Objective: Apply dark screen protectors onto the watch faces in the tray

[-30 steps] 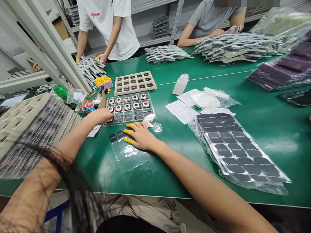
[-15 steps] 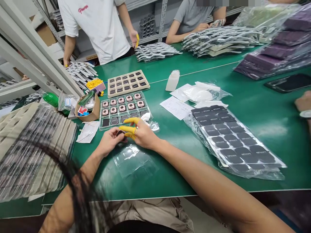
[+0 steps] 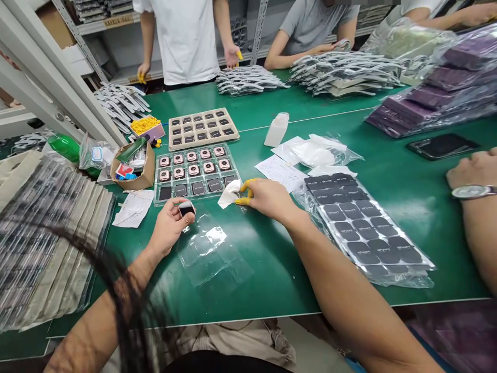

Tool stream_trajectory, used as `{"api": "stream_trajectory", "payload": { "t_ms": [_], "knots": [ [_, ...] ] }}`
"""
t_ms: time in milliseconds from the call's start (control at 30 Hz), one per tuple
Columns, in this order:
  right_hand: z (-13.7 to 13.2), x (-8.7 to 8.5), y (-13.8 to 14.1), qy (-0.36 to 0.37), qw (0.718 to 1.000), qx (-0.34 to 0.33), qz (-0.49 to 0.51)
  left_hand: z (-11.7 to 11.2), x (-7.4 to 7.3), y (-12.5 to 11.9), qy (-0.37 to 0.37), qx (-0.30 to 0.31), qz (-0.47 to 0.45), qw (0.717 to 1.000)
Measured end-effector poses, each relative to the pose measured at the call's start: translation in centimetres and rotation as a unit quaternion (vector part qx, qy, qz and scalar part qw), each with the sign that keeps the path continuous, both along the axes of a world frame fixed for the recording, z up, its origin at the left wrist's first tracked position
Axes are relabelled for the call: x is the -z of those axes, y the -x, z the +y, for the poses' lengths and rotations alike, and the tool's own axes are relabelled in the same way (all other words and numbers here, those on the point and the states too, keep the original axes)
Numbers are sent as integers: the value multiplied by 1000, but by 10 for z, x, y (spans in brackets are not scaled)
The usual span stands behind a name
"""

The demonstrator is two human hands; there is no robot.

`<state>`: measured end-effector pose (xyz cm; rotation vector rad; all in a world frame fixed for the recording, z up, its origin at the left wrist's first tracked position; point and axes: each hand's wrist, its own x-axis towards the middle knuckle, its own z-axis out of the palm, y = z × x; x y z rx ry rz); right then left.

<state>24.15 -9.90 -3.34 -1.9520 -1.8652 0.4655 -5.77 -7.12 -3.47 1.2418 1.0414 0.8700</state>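
My left hand [image 3: 169, 226] pinches a small watch case [image 3: 187, 208] without a strap, its dark glossy face tilted up. My right hand [image 3: 267, 199], yellow finger cots on its fingertips, grips the edge of a crumpled white tissue [image 3: 229, 195] beside the tray. Behind both hands lies a clear plastic tray [image 3: 152, 192] with rows of pink-gold watch cases [image 3: 193, 170] and dark squares in its front row. Clear plastic film [image 3: 213, 259] is spread on the green table in front of my hands.
A beige tray [image 3: 235, 135] of dark pieces stands behind. Left are a cardboard box [image 3: 145, 178] and stacked trays [image 3: 58, 248]. Black sticker sheets [image 3: 365, 223], papers [image 3: 279, 171] and a phone [image 3: 442, 146] lie right. A co-worker's hand [image 3: 476, 171] rests at the right; others stand or sit opposite.
My hands have parted. The right moved right, from the watch case to the tissue; the left keeps the case, its dark face now showing. The standing co-worker has shifted right.
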Motion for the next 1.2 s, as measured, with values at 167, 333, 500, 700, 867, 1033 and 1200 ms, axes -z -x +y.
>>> {"api": "stream_trajectory", "payload": {
  "t_ms": [167, 333, 500, 700, 867, 1033, 1200],
  "knots": [
    [0, 15, 25, -88, 993, 51, -67, -5, 6, -4, -19, 10, 27, 999],
    [-4, 25, 54, -150, 988, -37, -18, -7, 16, -5, -37, 36, 24, 998],
    [-6, 29, 82, -219, 960, -155, 77, -6, 20, -5, -20, 50, 26, 998],
    [-7, 37, 92, -195, 960, -181, 87, -7, 22, -6, -3, 50, 18, 999],
    [-6, 37, 94, -217, 966, -112, 82, -7, 22, -7, -3, 34, 17, 999],
    [-8, 38, 100, -225, 964, -130, 64, -7, 23, -6, 4, 41, 13, 999],
    [-4, 45, 98, -258, 957, -129, 41, -8, 20, -7, 6, 39, 22, 999]
  ]
}}
